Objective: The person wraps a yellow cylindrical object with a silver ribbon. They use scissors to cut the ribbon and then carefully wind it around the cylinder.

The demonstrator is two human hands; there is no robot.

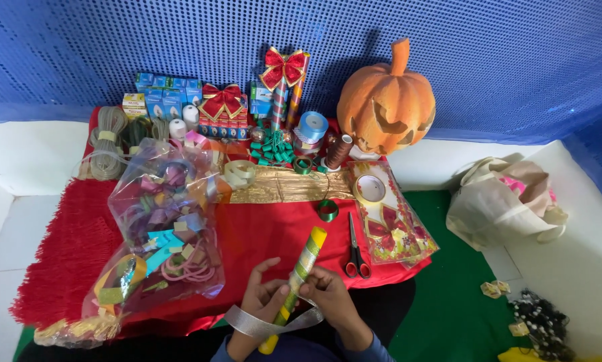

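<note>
Head view, left to right: clear bag of ribbon scraps (pixel 170 228) on the red cloth (pixel 260 234). Left hand (pixel 264 300) pinches the lower part of the wrapped roll (pixel 299 281), a silver ribbon (pixel 271 326) looped below both hands. Right hand (pixel 329 295) has its grip pressed onto the roll's middle and the ribbon end. Red-handled scissors (pixel 356 251) lie just right, then a flat gift packet (pixel 391 221); carved pumpkin (pixel 386 94) stands behind. Risk, as judged: the slack ribbon loop could slide off the roll's near end if either pinch eases. Roll's long axis runs near end low-left to far end up-right, tilted away from the person
</note>
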